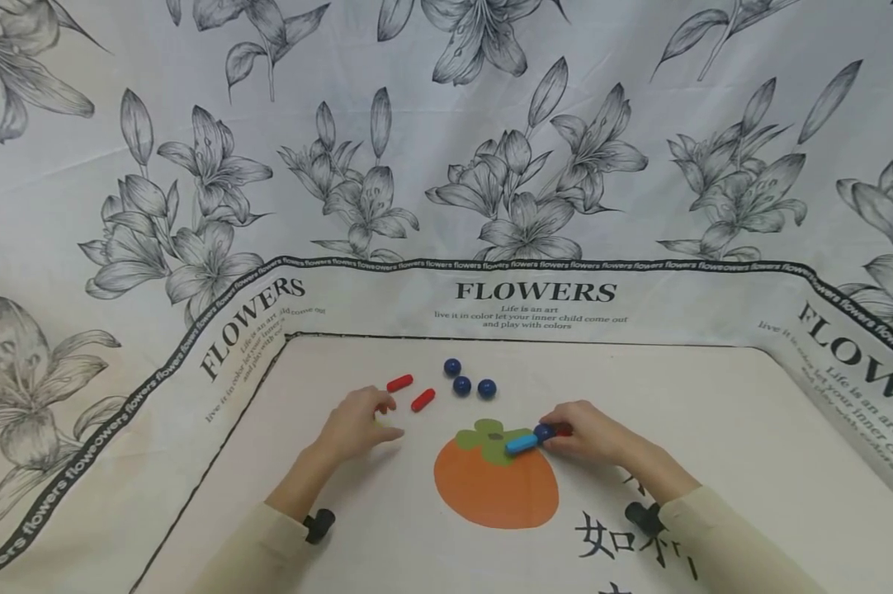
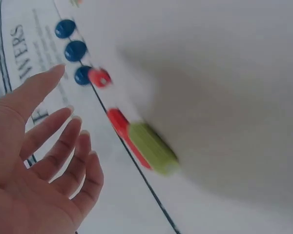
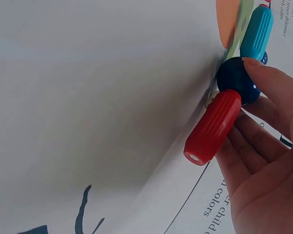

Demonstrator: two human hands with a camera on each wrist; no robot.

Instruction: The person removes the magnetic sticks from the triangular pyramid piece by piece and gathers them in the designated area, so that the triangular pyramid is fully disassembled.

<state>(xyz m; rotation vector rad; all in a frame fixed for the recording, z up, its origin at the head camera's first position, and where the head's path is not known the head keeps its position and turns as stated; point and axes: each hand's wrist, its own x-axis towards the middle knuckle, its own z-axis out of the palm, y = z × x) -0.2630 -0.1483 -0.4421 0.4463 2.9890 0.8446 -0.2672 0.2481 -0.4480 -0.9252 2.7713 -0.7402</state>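
Observation:
A dark blue ball (image 3: 237, 78) is pinched between the thumb and fingers of my right hand (image 1: 591, 436). Joined to the ball on opposite sides are a red ribbed rod (image 3: 214, 127) and a light blue rod (image 1: 522, 445). My left hand (image 1: 352, 427) hovers at the left with thumb and fingers spread and holds nothing. Close by it is a yellow-green rod (image 2: 153, 148), which the hand mostly hides in the head view. Two red rods (image 1: 399, 383) (image 1: 422, 400) lie just beyond the left fingertips.
Three dark blue balls (image 1: 462, 385) sit behind the red rods. The white tablecloth (image 1: 640, 375) bears a printed orange persimmon (image 1: 494, 491) and black characters (image 1: 602, 535). A flowered cloth (image 1: 387, 173) rises behind and at both sides.

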